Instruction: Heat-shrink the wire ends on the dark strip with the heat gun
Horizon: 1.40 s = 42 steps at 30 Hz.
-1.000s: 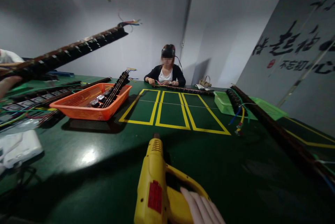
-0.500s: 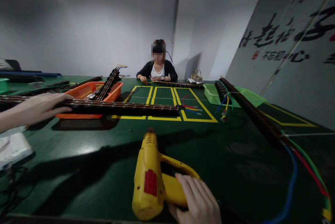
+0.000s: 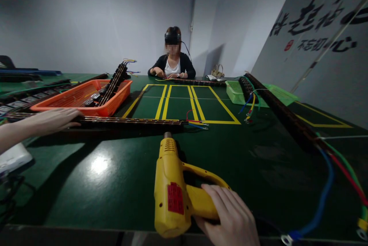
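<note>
My left hand [image 3: 56, 120] is closed over the left part of a long dark bar [image 3: 129, 121] with copper-coloured lines along its top. Red and blue wires [image 3: 198, 124] with metal terminals come out of the bar's right end. It lies in front of the orange basket [image 3: 116, 104], low at the table. My right hand [image 3: 230, 213] wraps the handle of a yellow heat gun [image 3: 172, 188], whose nozzle points away from me toward the bar. Whether the heat gun rests on the table cannot be told.
Another dark bar [image 3: 284, 112] with coloured wires [image 3: 324, 192] runs along the right. A green basket [image 3: 234, 92] stands behind it. Yellow tape outlines [image 3: 181, 86] mark the green table [image 3: 120, 184]. Across it sits a person [image 3: 172, 62] with hands at another bar. A white device [image 3: 15, 158] is at left.
My left hand has lowered the bar toward the table and drawn it slightly left. The heat gun in my right hand appears a little farther right; the head view has also shifted.
</note>
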Each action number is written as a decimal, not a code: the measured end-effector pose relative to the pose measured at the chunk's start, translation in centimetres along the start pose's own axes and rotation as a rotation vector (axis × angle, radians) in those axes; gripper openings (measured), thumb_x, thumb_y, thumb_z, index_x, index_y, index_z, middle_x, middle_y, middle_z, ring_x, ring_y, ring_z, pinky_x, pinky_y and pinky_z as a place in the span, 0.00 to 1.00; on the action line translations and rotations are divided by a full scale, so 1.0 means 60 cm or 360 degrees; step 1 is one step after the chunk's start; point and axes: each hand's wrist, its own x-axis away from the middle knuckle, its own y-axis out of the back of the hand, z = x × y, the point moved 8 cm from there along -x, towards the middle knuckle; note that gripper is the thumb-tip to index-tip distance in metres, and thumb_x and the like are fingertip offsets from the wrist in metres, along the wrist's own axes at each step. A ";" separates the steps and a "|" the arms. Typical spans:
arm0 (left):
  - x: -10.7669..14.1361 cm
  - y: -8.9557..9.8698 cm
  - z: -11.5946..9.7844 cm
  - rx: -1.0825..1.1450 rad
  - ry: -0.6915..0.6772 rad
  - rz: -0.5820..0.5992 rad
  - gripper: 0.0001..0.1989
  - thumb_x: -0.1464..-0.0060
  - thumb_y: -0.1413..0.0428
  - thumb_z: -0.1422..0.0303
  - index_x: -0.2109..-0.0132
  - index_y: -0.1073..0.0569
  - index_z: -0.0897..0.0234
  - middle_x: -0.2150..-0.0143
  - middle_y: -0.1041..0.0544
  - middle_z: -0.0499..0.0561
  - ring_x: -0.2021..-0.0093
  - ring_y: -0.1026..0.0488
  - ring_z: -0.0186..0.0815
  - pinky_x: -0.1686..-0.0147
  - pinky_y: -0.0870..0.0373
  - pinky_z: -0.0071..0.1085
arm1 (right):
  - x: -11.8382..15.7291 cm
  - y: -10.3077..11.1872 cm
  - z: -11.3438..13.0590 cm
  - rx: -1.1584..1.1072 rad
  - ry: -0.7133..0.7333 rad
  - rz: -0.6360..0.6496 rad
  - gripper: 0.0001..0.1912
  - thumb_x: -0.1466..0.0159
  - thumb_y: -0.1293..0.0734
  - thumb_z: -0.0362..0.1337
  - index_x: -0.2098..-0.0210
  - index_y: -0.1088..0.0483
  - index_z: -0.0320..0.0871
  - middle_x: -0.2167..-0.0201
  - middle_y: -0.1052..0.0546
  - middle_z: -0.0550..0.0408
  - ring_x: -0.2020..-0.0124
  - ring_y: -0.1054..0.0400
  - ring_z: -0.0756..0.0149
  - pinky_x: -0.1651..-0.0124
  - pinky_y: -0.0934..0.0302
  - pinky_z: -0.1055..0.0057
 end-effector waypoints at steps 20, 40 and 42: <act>-0.131 -0.023 -0.508 0.0292 -0.0458 -0.0771 0.19 0.40 0.58 0.62 0.44 0.37 0.60 0.45 0.31 0.57 0.43 0.35 0.45 0.45 0.39 0.43 | -0.013 -0.045 -0.003 0.0013 -0.0203 0.0465 0.20 0.47 0.41 0.28 0.55 0.33 0.46 0.61 0.23 0.55 0.60 0.30 0.62 0.55 0.41 0.66; -0.122 -0.055 -0.593 0.0400 -0.0556 -0.0689 0.12 0.46 0.51 0.67 0.54 0.33 0.59 0.56 0.25 0.53 0.54 0.28 0.42 0.59 0.30 0.36 | 0.005 -0.030 -0.021 0.0157 -0.0190 0.0323 0.18 0.47 0.41 0.26 0.59 0.34 0.45 0.64 0.23 0.56 0.63 0.32 0.64 0.57 0.46 0.67; -0.122 -0.055 -0.592 0.0393 -0.0554 -0.0677 0.12 0.45 0.51 0.66 0.53 0.33 0.59 0.56 0.25 0.52 0.54 0.28 0.41 0.59 0.31 0.35 | 0.002 -0.034 -0.025 0.0129 -0.0230 0.0363 0.17 0.48 0.40 0.26 0.60 0.33 0.45 0.65 0.23 0.57 0.64 0.32 0.65 0.58 0.46 0.68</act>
